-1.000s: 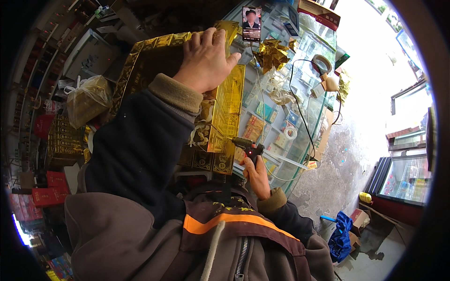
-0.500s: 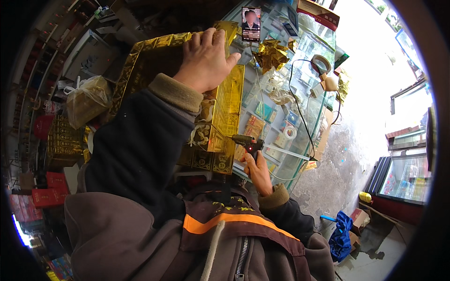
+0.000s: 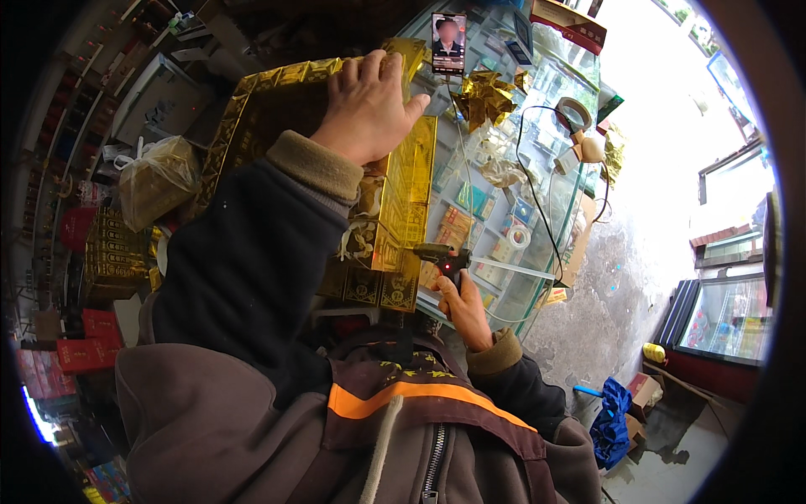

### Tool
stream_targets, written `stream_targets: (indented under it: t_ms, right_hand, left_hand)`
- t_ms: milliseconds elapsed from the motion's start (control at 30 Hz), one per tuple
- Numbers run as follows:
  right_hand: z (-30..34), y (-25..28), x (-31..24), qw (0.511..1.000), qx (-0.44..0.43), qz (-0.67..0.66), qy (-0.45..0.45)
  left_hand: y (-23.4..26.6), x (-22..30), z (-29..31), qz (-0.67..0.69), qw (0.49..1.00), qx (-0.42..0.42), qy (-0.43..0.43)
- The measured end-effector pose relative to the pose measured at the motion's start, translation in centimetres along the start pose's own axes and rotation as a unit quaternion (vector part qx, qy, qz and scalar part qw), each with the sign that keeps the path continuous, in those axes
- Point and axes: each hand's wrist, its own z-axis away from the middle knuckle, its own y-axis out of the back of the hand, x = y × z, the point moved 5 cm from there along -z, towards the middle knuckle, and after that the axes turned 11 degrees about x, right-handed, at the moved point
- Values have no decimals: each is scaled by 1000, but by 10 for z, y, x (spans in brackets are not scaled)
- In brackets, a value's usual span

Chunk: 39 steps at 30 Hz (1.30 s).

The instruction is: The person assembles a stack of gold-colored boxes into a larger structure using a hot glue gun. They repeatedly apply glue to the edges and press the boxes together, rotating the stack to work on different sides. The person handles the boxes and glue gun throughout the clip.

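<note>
My left hand [image 3: 367, 109] lies spread on the upper edge of a large gold patterned paper structure [image 3: 417, 176], fingers apart and thumb out. In my closed right hand [image 3: 467, 312] is a black hot glue gun [image 3: 449, 259] with a small red light. A translucent glue stick [image 3: 512, 270] sticks out of the gun's back end. The gun's nozzle points left, at the lower part of the gold structure; whether it touches cannot be seen. Pale cut-out trim [image 3: 359, 240] is on the structure beside the nozzle. My left forearm hides part of the structure.
The glass display counter [image 3: 495, 290] holds a phone [image 3: 448, 44], crumpled gold foil [image 3: 485, 97], a tape roll [image 3: 574, 114] and a black cable [image 3: 522, 143]. A plastic-wrapped bundle [image 3: 159, 181] is at left. A blue cloth-like bundle [image 3: 610, 424] lies on the floor at right.
My right hand and the glue gun have shifted very slightly; the gun's nozzle sits a touch further left. My left hand stays on the gold structure.
</note>
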Motion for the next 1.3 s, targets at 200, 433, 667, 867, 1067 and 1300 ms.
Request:
stream_targets:
  t_ms: [200, 433, 667, 867, 1067, 1300]
  right_hand:
    - [8, 4, 14, 1000, -3, 9, -25]
    - [9, 4, 5, 1000, -8, 7, -7]
    - [8, 1, 2, 999, -3, 41, 8]
    - [10, 5, 0, 999, -8, 29, -18]
    - [20, -4, 1, 999, -9, 44, 1]
    - [51, 5, 15, 991, -69, 118, 13]
  left_hand:
    - [-1, 0, -1, 0, 1000, 1, -3]
    - [0, 1, -1, 1, 1000, -8, 2]
    - [2, 2, -1, 2, 1000, -19, 15]
    - [1, 1, -1, -1, 1000, -10, 6]
    - [2, 2, -1, -3, 1000, -7, 10]
    - [-3, 1, -2, 10, 999, -40, 28]
